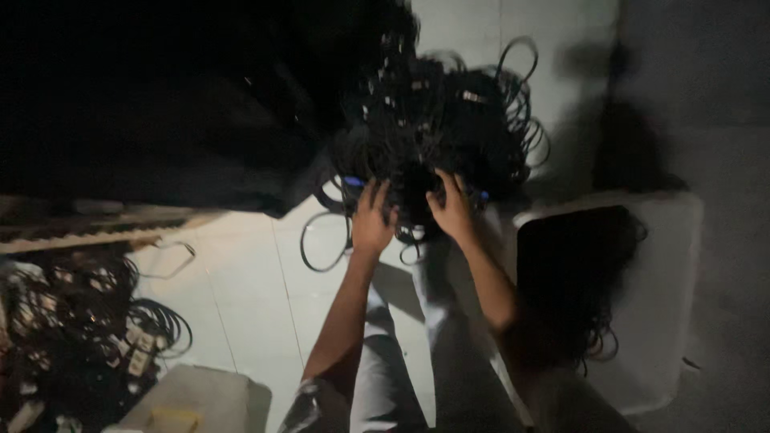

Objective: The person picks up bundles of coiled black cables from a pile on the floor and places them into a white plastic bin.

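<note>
A dense tangle of black cables (437,128) sits on the floor at twelve o'clock, its inner loops lost in shadow, and the left hand (372,220) and right hand (451,210) press into its near edge a little apart; whether the fingers are closed around a strand is impossible to tell. The pale tiled floor (241,297) is dimly lit, with a white bin (674,305) of dark cords at four o'clock and another cable heap (76,321) at eight o'clock, while a black mass (160,104) fills ten o'clock.
</note>
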